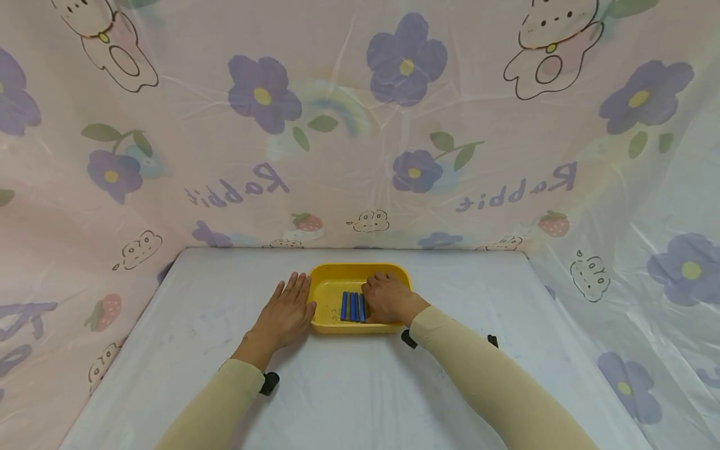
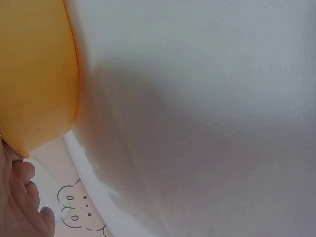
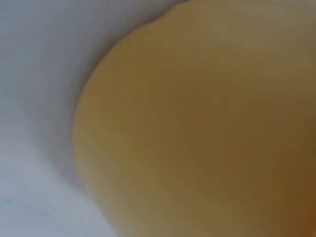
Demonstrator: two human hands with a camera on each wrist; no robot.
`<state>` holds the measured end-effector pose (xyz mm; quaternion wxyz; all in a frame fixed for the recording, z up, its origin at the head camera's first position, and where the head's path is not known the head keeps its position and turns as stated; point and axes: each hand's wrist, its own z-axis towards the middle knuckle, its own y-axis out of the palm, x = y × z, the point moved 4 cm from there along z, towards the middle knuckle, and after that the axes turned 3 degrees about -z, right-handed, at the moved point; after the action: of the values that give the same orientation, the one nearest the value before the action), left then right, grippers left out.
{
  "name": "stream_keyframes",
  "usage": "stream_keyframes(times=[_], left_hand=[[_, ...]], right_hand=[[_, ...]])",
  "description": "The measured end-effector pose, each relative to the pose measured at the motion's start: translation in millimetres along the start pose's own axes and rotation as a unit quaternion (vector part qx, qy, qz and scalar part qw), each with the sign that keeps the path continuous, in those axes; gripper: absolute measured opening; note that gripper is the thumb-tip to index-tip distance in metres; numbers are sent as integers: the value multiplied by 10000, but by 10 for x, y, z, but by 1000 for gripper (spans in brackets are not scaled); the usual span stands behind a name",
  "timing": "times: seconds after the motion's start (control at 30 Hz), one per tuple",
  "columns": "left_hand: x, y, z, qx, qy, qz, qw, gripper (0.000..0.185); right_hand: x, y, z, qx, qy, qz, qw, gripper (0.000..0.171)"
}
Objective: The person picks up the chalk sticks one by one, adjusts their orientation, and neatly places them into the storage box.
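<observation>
- Your left hand [image 1: 285, 312] lies flat on the table [image 1: 349, 387], fingers [image 1: 295, 287] straight and spread a little, its thumb side just beside the left wall of the yellow tray [image 1: 323, 278]; it holds nothing.
- Your right hand [image 1: 388, 300] rests inside the tray's right half, fingers curled downward; whether they pinch anything you cannot tell from the head view.
- The blue sticks [image 1: 352, 306] lie side by side in a short row on the tray floor, touching or just beside your right hand's thumb side, between your two hands.
- The tray is a shallow rounded rectangle of smooth, matt yellow plastic; the left wrist view shows its curved outer wall [image 2: 34, 79] against the cloth, and the right wrist view is filled by blurred yellow [image 3: 207, 128].
- The sticks are slim, straight and uniformly blue.
- The table is covered in a pale, faintly creased white cloth.
- A pink printed sheet [image 1: 337, 125] with purple flowers, rabbits and strawberries hangs behind and to both sides.
</observation>
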<state>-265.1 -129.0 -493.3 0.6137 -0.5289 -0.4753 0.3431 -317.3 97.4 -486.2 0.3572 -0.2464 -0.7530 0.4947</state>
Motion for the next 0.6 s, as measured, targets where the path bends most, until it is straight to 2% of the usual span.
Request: stream_keyframes(times=[0.6], left_hand=[[-17,15,14,17,-17,-66,10000,70]], right_hand=[[-3,9,6,-67,65,73,9999,77]])
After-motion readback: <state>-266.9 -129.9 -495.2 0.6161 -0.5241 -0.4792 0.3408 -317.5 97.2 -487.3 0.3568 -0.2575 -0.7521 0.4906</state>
